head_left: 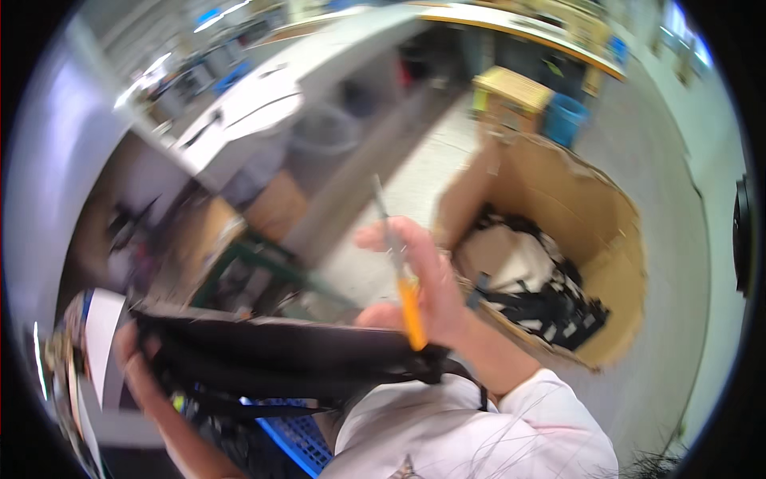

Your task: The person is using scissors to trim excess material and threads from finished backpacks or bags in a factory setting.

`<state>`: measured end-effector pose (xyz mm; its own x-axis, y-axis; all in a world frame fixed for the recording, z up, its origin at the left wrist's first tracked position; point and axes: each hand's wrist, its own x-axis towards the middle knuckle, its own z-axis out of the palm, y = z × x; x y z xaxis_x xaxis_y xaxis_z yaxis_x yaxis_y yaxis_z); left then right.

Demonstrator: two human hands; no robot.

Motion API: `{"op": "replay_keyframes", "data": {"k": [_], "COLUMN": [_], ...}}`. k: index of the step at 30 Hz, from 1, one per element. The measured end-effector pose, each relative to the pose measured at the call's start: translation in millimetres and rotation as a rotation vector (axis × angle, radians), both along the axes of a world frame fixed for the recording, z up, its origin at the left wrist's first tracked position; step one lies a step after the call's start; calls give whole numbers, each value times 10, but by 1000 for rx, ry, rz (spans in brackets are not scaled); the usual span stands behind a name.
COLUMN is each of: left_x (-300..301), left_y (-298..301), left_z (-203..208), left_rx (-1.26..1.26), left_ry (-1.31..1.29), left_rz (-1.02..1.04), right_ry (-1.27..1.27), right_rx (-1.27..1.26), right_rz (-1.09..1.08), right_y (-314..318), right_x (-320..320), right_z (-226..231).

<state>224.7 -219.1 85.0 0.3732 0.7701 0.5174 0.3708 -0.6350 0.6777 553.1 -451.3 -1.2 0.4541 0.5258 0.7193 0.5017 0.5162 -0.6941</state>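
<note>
My right hand (435,279), slightly smeared by motion, holds an orange-handled tool (410,311) with a long thin metal end pointing up and away. The metal part passes by my fingers, while the thumb is stretched out to the left. Which kind of tool it is, I cannot make out. My left hand (140,371) grips the left end of a long black fabric piece (279,351) that looks like a bag. That piece lies across in front of my body, with straps hanging from its right end and below it. Part of my left hand's fingers is hidden behind it.
A large open cardboard box (582,188) with black and white fabric pieces stands at right. Beyond it are a blue bin (565,120) and a small wooden box (515,88). A white worktable (255,104) runs along the far left. Below the black fabric shows a blue basket (291,443).
</note>
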Motion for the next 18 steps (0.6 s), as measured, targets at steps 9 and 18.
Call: {"op": "replay_keyframes", "data": {"k": [9, 18], "left_x": [94, 27], "left_y": [316, 495], "left_z": [-797, -1099], "left_rx": [-667, -670], "left_ry": [-133, -168], "left_rz": [-202, -278], "right_ry": [693, 344], "right_rx": [-702, -751], "right_rz": [618, 672], "right_y": [326, 92], "right_x": [-323, 161], "right_z": [-1024, -935]}}
